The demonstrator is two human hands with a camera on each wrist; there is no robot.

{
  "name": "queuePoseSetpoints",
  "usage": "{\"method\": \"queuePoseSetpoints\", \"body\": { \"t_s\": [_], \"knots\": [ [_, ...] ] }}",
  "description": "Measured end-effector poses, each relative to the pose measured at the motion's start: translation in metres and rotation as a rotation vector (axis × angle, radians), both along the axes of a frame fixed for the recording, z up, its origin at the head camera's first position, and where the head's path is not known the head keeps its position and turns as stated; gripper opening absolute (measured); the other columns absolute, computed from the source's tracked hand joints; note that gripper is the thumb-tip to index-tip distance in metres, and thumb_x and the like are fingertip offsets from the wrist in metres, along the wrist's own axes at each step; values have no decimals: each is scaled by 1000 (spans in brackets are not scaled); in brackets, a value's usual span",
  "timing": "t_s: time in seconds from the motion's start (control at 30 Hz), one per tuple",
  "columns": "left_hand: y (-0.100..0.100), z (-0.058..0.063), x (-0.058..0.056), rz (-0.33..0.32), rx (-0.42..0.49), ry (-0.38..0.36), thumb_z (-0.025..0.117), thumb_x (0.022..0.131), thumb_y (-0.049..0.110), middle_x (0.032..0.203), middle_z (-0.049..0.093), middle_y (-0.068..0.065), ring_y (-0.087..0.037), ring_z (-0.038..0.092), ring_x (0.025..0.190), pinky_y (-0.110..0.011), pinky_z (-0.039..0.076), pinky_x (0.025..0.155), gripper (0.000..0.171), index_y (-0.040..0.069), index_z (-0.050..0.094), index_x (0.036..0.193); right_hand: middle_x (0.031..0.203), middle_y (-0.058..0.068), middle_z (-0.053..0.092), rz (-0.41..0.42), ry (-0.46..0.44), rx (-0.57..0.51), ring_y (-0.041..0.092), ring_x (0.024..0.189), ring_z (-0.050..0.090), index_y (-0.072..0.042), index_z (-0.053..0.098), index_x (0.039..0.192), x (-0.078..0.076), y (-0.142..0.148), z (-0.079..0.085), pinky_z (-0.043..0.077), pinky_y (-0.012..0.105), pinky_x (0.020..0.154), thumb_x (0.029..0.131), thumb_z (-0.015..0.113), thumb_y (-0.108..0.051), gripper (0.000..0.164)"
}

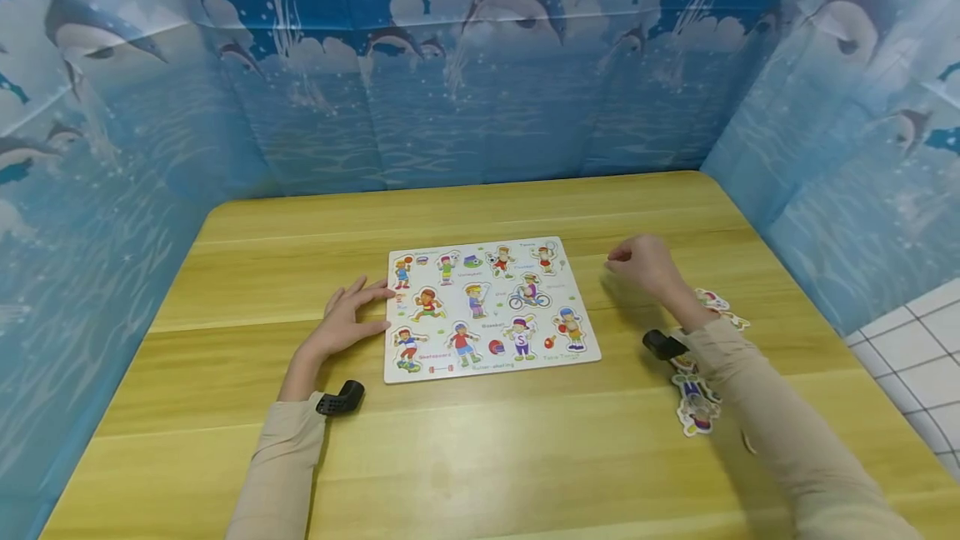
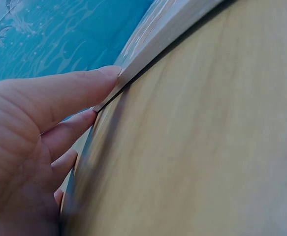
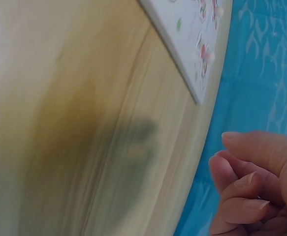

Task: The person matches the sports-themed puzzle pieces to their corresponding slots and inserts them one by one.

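Sports puzzle board (image 1: 450, 315) flat on the wooden table (image 1: 480, 457)
Left hand (image 1: 347, 323), fingers spread apart, touches its left edge; right hand (image 1: 647, 263), fingers curled in, empty, hovers beyond its right edge; loose puzzle pieces (image 1: 697, 408) lie by the right sleeve (image 1: 787, 432).

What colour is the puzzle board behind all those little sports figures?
White; the puzzle board shows best in the head view.

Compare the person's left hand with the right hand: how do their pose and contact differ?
The left hand has its fingers extended; the right hand has its fingers curled.
The left hand touches the puzzle board; the right hand is apart from it, apparently empty.
Both emerge from beige sleeves.
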State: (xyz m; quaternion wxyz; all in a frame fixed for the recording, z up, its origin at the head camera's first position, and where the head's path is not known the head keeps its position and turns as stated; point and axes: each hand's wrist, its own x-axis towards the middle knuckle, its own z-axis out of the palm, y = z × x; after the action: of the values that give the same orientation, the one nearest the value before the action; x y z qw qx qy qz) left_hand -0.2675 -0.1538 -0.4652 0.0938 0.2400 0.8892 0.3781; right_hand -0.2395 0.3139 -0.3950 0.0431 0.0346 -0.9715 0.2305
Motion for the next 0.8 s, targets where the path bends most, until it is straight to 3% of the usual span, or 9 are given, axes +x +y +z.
{"method": "queuePoseSetpoints", "body": {
  "t_s": [0.3,0.8],
  "knots": [
    [-1,-1,0,7,12,-3,68,84,19,151,35,-15,-41,6,146,-58,-6,115,48,11,54,129,85,26,70,-25,24,27,38,77,64,8,71,88,16,22,2,52,46,69,84,64,-9,19],
    [0,-3,-1,3,18,-4,69,84,19,151,34,-17,-42,7,146,-58,-6,115,48,12,54,129,91,29,66,-95,-85,12,33,72,60,11,68,97,39,55,-2,51,40,67,89,59,-12,26]
  ]
}}
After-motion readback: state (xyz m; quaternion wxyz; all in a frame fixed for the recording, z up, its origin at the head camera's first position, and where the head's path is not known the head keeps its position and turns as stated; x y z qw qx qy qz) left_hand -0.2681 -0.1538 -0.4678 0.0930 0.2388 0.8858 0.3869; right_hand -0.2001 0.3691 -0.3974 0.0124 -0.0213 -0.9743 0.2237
